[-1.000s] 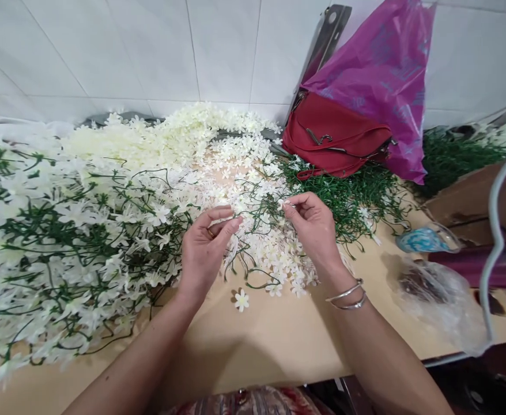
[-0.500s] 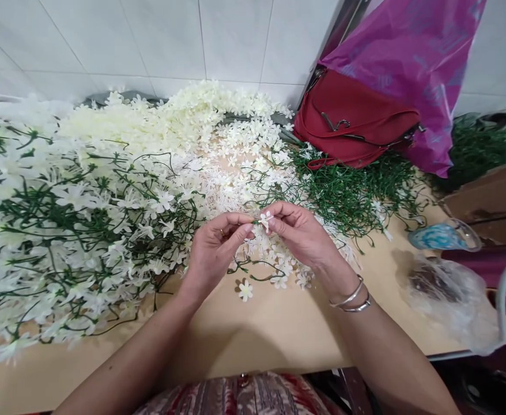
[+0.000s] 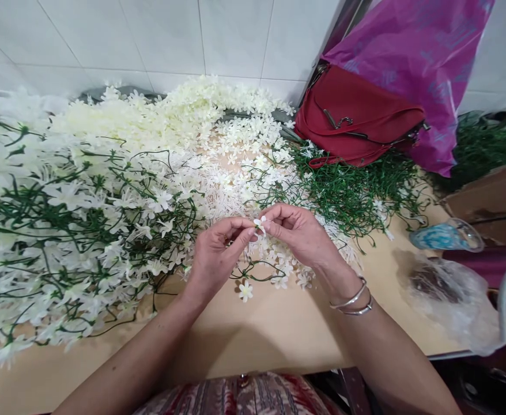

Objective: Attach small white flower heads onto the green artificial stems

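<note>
Above the middle of the table, my left hand [image 3: 217, 253] and my right hand [image 3: 298, 233] meet fingertip to fingertip. Between them is a small white artificial flower [image 3: 260, 223]. My right thumb and forefinger pinch its petals from the right. Thumb and forefinger of my left hand close on a green stem [image 3: 248, 266] just at the flower's base; the fingers hide most of that join. Below the hands, part of the stem curves over the table, near one loose white blossom [image 3: 245, 291].
White flowers on green stems [image 3: 75, 230] cover the left side. Pale loose blossoms [image 3: 184, 115] lie along the tiled wall. Green stems [image 3: 348, 196] sit at right under a red bag [image 3: 361, 115]. Further right are a blue-patterned cup [image 3: 443, 236] and a clear plastic bag [image 3: 456, 300].
My left fingertips have moved slightly right, up against the flower. The flower has tilted and shifted a little left, and its petals show less openly.
</note>
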The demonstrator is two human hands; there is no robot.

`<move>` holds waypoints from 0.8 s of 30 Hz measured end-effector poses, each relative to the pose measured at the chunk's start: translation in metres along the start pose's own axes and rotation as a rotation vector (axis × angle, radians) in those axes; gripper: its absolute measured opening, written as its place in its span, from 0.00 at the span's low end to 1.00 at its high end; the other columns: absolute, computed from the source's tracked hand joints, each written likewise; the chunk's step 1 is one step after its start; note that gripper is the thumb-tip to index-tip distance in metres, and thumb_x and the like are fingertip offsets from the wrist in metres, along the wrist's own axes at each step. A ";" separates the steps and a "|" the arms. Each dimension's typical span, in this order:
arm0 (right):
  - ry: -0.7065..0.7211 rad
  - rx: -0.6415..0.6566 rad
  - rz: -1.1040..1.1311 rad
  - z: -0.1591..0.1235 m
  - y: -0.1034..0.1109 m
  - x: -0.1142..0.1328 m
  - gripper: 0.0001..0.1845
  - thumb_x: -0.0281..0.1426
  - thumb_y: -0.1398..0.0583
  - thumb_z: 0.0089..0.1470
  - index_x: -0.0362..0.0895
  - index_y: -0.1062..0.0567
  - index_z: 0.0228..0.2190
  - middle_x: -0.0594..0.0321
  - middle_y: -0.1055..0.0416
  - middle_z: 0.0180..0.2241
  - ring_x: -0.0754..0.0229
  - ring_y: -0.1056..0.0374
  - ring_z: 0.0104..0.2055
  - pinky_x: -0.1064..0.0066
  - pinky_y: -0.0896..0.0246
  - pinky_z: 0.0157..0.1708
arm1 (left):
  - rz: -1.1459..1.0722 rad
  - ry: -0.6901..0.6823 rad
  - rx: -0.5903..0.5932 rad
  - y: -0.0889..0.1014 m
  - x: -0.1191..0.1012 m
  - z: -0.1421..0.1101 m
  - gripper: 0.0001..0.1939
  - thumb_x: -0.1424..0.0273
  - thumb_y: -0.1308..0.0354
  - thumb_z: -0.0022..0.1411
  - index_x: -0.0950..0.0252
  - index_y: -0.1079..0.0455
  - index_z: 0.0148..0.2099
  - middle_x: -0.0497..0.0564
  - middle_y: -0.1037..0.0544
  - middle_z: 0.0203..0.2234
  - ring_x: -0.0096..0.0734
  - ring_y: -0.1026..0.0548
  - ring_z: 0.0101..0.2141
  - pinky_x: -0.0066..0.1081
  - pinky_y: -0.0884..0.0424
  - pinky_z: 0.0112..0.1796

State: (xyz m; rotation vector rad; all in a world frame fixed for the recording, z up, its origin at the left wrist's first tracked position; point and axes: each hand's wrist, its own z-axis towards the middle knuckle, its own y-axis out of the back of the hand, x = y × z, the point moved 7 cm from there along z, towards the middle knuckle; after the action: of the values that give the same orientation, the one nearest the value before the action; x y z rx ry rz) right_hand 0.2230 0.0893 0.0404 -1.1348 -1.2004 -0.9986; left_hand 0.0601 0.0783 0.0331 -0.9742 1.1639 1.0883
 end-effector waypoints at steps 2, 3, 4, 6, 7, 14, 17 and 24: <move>-0.002 -0.007 -0.021 -0.001 -0.001 0.000 0.17 0.44 0.25 0.48 0.46 0.20 0.28 0.63 0.22 0.33 0.60 0.29 0.36 0.67 0.32 0.40 | -0.006 0.005 -0.014 0.000 0.005 -0.001 0.07 0.66 0.34 0.67 0.63 0.21 0.42 0.50 0.16 0.33 0.30 0.16 0.35 0.26 0.21 0.39; -0.003 -0.012 -0.032 -0.001 -0.002 -0.001 0.17 0.44 0.25 0.48 0.46 0.21 0.28 0.62 0.22 0.34 0.60 0.29 0.36 0.67 0.32 0.40 | -0.011 0.011 -0.026 0.001 0.007 -0.001 0.07 0.66 0.34 0.67 0.63 0.21 0.42 0.49 0.16 0.34 0.31 0.16 0.35 0.26 0.21 0.39; -0.003 -0.018 -0.040 -0.001 -0.003 -0.002 0.17 0.45 0.26 0.49 0.45 0.21 0.28 0.62 0.22 0.34 0.60 0.29 0.36 0.67 0.32 0.40 | -0.015 0.016 -0.038 0.001 0.009 -0.002 0.07 0.65 0.34 0.67 0.63 0.21 0.42 0.49 0.16 0.33 0.31 0.16 0.35 0.26 0.21 0.39; -0.003 -0.019 -0.036 0.000 -0.005 -0.004 0.18 0.45 0.26 0.48 0.45 0.22 0.28 0.62 0.22 0.35 0.60 0.29 0.36 0.66 0.32 0.40 | -0.029 0.028 -0.058 0.001 0.013 -0.003 0.07 0.66 0.34 0.67 0.63 0.21 0.42 0.49 0.16 0.33 0.31 0.16 0.35 0.26 0.20 0.39; -0.003 -0.016 -0.026 0.001 -0.006 -0.006 0.19 0.45 0.25 0.48 0.45 0.22 0.28 0.62 0.22 0.35 0.60 0.29 0.36 0.66 0.33 0.40 | -0.040 0.032 -0.064 0.001 0.014 -0.003 0.06 0.66 0.34 0.67 0.64 0.21 0.41 0.49 0.16 0.33 0.31 0.16 0.35 0.26 0.20 0.39; -0.039 -0.012 0.074 0.006 -0.008 -0.023 0.18 0.42 0.24 0.46 0.45 0.21 0.27 0.64 0.23 0.33 0.61 0.30 0.35 0.67 0.34 0.41 | -0.042 0.056 -0.109 0.001 0.018 -0.003 0.06 0.67 0.34 0.66 0.64 0.21 0.40 0.48 0.16 0.31 0.30 0.16 0.34 0.25 0.21 0.37; -0.069 0.006 0.155 0.008 -0.008 -0.027 0.17 0.41 0.23 0.44 0.45 0.21 0.27 0.65 0.24 0.31 0.62 0.30 0.33 0.67 0.35 0.40 | -0.045 0.040 -0.090 -0.001 0.018 -0.003 0.06 0.67 0.34 0.66 0.64 0.22 0.42 0.48 0.16 0.32 0.30 0.16 0.35 0.26 0.21 0.40; -0.146 0.023 0.221 0.008 -0.005 -0.030 0.18 0.40 0.21 0.41 0.46 0.20 0.27 0.66 0.23 0.31 0.62 0.30 0.34 0.66 0.36 0.41 | -0.023 0.053 -0.055 0.000 0.018 -0.004 0.08 0.64 0.36 0.69 0.64 0.23 0.44 0.50 0.16 0.36 0.30 0.17 0.37 0.27 0.22 0.41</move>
State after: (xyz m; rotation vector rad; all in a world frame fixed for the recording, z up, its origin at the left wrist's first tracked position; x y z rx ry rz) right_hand 0.2130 0.0957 0.0109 -1.3088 -1.1681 -0.7433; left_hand 0.0604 0.0769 0.0143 -1.0625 1.1682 1.0865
